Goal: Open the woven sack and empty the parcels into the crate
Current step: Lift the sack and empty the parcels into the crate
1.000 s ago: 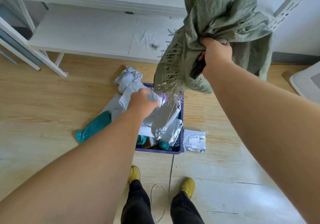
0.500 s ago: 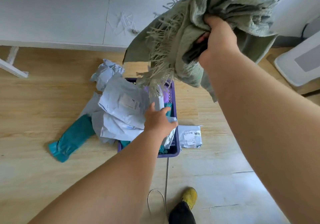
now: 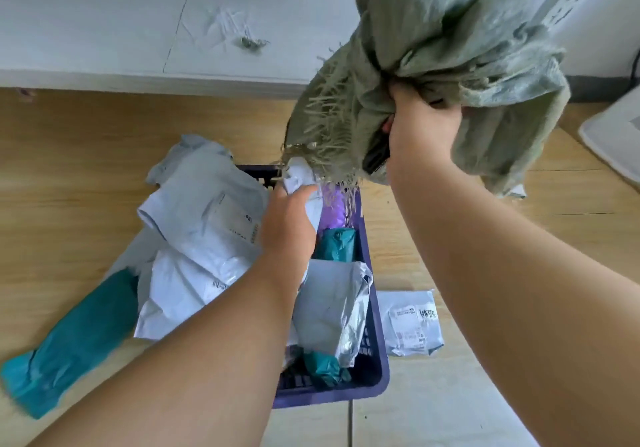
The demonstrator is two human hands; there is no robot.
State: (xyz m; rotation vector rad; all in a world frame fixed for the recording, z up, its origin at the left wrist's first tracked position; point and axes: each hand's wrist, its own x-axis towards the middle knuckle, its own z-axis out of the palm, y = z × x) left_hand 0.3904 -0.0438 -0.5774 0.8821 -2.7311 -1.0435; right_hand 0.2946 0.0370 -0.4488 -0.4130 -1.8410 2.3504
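right hand (image 3: pixel 420 128) grips the bunched green woven sack (image 3: pixel 446 44) held up above the purple crate (image 3: pixel 372 363). left hand (image 3: pixel 289 225) curls its fingers round a white parcel (image 3: pixel 299 178) at the crate's far end. crate piled with white and teal parcels; a teal parcel (image 3: pixel 65 349) and a small white parcel (image 3: pixel 410 322) lie on the floor beside it.

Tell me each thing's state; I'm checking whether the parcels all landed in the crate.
woven sack: bunched, held up by right hand.
purple crate: heaped with parcels.
left hand: grips white parcel above the crate.
long teal parcel: on floor, left of crate.
small white parcel: on floor, right of crate.
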